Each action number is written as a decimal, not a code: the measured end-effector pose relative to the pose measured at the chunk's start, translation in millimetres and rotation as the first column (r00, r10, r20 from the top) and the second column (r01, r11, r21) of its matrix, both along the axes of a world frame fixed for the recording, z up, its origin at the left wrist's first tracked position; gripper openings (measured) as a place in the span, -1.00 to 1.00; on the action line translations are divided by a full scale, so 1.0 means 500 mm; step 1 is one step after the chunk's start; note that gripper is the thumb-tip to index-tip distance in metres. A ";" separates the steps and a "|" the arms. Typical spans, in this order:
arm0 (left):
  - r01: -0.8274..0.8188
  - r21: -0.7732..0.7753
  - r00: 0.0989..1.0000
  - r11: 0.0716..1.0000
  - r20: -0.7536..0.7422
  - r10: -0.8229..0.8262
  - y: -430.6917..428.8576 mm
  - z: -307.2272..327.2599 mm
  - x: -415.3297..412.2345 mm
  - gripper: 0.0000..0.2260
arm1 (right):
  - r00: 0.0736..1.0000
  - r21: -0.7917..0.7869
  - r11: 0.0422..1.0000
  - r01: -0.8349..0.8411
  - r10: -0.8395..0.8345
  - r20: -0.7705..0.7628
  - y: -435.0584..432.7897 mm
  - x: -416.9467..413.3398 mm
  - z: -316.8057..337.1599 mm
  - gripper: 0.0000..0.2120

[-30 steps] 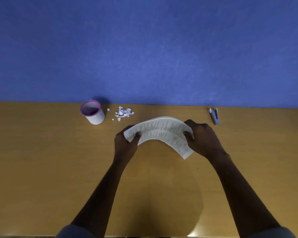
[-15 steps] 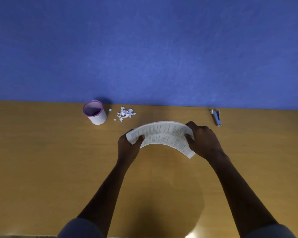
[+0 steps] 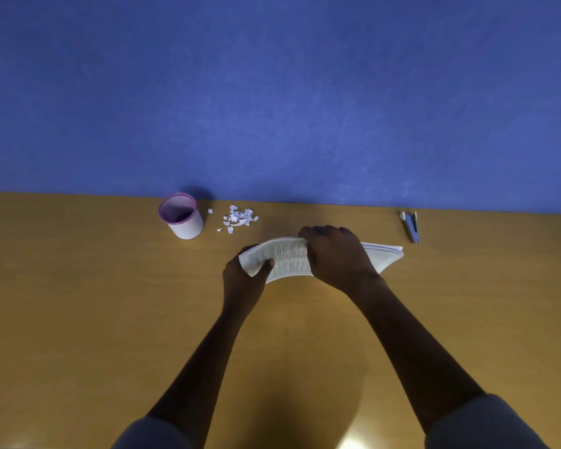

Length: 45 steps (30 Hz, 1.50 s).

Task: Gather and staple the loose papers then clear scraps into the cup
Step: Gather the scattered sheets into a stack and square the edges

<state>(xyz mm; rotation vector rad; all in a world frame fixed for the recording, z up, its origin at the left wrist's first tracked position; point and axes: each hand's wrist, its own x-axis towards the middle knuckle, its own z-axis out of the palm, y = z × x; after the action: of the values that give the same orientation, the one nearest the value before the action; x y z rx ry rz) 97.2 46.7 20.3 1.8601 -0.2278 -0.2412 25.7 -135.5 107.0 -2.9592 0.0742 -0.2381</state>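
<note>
Brown wooden counter [image 3: 78, 319] is carrying the curved white printed paper stack [image 3: 289, 257] at frame centre; right hand [image 3: 337, 257] is clamping its fingers mid-stack (shifted in from the end), left hand [image 3: 243, 283] pinching the left edge, probably squaring before stapling.

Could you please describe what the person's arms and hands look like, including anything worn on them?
The left hand and right hand are bare: no gloves, and no ring, watch or bracelet is visible. The forearms are uncovered. A grey-blue left sleeve and right sleeve end near the elbows.
</note>
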 end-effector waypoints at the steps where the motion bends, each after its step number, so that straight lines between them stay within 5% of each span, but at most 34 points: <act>1: -0.033 0.022 0.999 0.999 0.032 0.032 0.000 -0.001 -0.001 -0.61 | 1.000 0.011 1.000 0.003 -0.003 0.010 0.000 0.001 -0.003 -0.76; 5: -0.230 0.092 0.962 0.969 -0.132 0.241 0.014 -0.010 0.009 -0.09 | 0.990 0.114 0.992 0.048 -0.062 0.126 -0.020 -0.010 0.003 -0.82; 8: -0.228 -0.027 0.913 0.973 -0.352 0.204 0.020 0.003 0.009 0.05 | 0.966 0.293 0.953 0.070 -0.138 0.218 -0.042 -0.029 0.033 -0.82; 12: -0.100 -0.414 0.924 0.905 -0.377 -0.070 0.029 0.020 0.015 -0.26 | 0.922 0.569 0.815 0.111 -0.298 0.247 -0.068 -0.058 0.054 -0.85; 15: 0.028 -0.501 0.912 0.865 -0.341 -0.228 0.027 0.047 0.014 -0.57 | 0.900 0.759 0.630 0.161 -0.410 0.150 -0.078 -0.071 0.039 -0.85; 21: 0.094 -0.319 0.958 0.943 -0.228 -0.173 0.010 0.087 0.018 -0.77 | 0.828 0.911 0.361 0.198 -0.559 0.042 -0.075 -0.098 -0.036 -0.85; 27: 0.123 -0.124 0.992 0.985 0.006 -0.123 0.006 0.097 0.015 -0.75 | 0.808 0.956 0.240 0.169 -0.589 0.005 -0.060 -0.100 -0.063 -0.81; 36: 0.107 -0.010 0.993 0.994 0.054 -0.107 0.002 0.039 -0.024 -0.74 | 0.787 0.928 0.291 0.231 -0.617 -0.003 -0.042 -0.118 -0.126 -0.66; 45: 0.116 -0.063 0.991 0.991 0.077 -0.111 0.003 0.043 -0.003 -0.71 | 0.797 0.926 0.314 0.209 -0.604 0.025 -0.060 -0.110 -0.110 -0.56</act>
<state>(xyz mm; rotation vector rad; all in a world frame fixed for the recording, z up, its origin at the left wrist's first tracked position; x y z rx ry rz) 95.7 48.0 42.0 1.7931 -0.3887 -0.2410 -29.3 -165.6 52.1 -1.6784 0.7062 -0.6055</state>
